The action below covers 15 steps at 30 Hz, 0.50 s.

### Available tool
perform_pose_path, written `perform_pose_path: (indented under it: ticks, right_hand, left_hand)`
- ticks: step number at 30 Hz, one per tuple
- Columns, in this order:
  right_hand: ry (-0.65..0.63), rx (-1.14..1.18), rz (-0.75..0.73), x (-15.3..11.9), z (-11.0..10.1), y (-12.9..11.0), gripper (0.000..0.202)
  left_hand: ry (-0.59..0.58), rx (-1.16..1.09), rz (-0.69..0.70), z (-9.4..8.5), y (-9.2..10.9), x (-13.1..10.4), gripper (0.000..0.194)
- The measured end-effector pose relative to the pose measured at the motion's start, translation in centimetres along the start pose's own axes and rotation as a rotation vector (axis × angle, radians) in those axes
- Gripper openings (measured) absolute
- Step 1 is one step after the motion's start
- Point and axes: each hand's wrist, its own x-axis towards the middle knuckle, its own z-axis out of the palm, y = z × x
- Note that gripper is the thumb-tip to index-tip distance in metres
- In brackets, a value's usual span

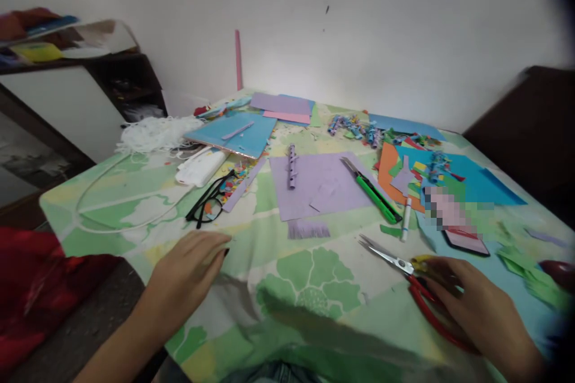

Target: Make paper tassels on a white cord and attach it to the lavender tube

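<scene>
My left hand [191, 272] hovers over the near left part of the table, palm down, with fingers stretched out and the thumb slightly apart; nothing shows in it. Black-framed glasses [211, 200] lie just beyond it. On the right, my right hand [476, 299] has its fingers curled at the red-handled scissors [398, 262], whose blades point away to the left, slightly parted. A lilac sheet [318, 191] lies in the middle, bearing a rolled, dotted paper tube [291, 167]. Nearer me is a fringed lilac strip [308, 230]. A green box cutter [375, 194] rests across the sheet's right side.
A white marker [406, 221] and a phone [458, 224] lie beyond my right hand. Colored paper sheets [485, 176] and curled scraps [354, 127] cover the far right. White cord [157, 133], a white power strip [202, 167] and a blue packet [238, 131] occupy the left.
</scene>
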Motion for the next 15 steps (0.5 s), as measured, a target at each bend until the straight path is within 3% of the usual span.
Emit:
perform_pose_path:
  ticks: [3,8,11,15]
  right_hand:
    - [-0.072,0.021,0.076,1.0,-0.1,-0.2,0.025]
    - [-0.091,0.074,0.118,1.6,0.1,0.6,0.035]
    - [-0.080,0.082,0.104,1.2,0.7,1.5,0.040]
    - [-0.048,0.109,0.031,1.0,1.6,2.5,0.036]
  left_hand:
    - [-0.044,0.093,0.009,1.3,-1.6,5.0,0.020]
    - [-0.297,0.339,-0.162,4.8,-3.0,11.5,0.025]
    - [-0.294,0.404,-0.210,6.3,-2.8,13.1,0.033]
    - [-0.298,0.416,-0.207,7.0,-2.9,13.3,0.026]
